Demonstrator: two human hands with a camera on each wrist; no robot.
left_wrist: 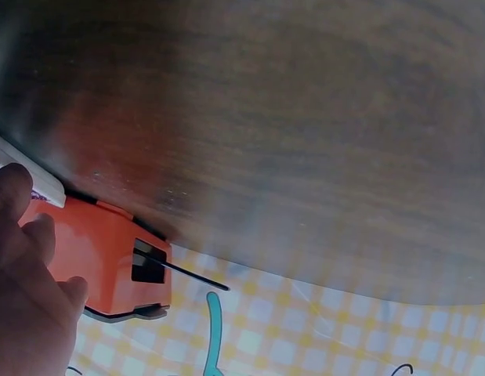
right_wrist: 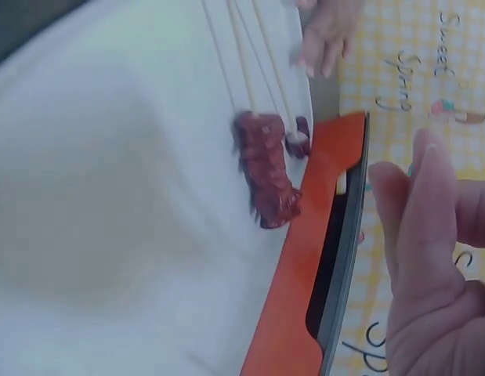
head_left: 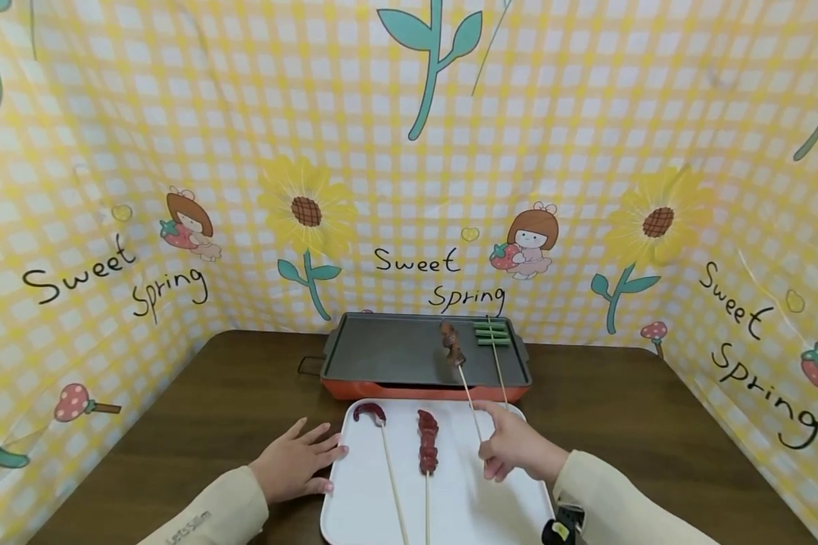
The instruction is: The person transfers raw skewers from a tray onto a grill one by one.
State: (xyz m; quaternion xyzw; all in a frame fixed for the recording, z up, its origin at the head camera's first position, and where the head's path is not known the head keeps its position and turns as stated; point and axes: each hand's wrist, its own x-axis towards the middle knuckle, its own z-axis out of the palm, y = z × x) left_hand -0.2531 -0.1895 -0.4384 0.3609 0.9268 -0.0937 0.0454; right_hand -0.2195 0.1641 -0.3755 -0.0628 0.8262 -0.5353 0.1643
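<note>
My right hand holds the stick of a brown meat skewer above the front of the white tray, its index finger stretched along the stick. The meat end is over the dark griddle plate. In the right wrist view, that hand's fingertips are drawn together; the stick is hidden there. My left hand has its fingers spread, with the fingertips at the tray's left rim. On the tray lie a red meat skewer and a dark red curled skewer.
A skewer of green vegetable pieces lies at the griddle's right side, its stick reaching over the front edge. The orange griddle base stands behind the tray on the brown table. A checked cloth hangs around the table's back and sides.
</note>
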